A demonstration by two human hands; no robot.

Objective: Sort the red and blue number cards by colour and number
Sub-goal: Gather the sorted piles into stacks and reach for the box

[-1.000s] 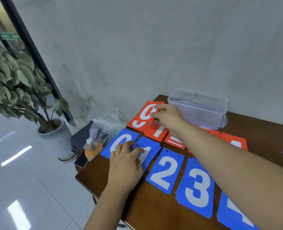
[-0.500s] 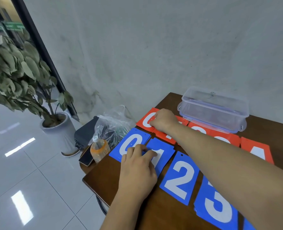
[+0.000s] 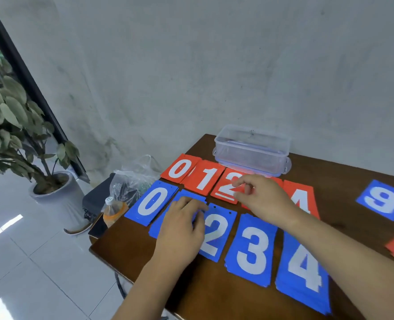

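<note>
Glossy dark wooden counter (image 3: 205, 294) bears flat rectangular cards with white numerals. Red cards (image 3: 203, 179) 0, 1, 2, 4 lie just in front of the clear plastic box (image 3: 251, 151); blue cards (image 3: 251, 248) 0, 2, 3, 4 lie farther in front of it. Left hand (image 3: 182, 229): grip released, fingers flat on a blue card. Right hand (image 3: 265, 199): fingers loosely curled over red 2; grip cannot be told.

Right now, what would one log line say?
left hand: flat on blue 1 card | right hand: over red 2 card | stray: blue 9 card
</note>
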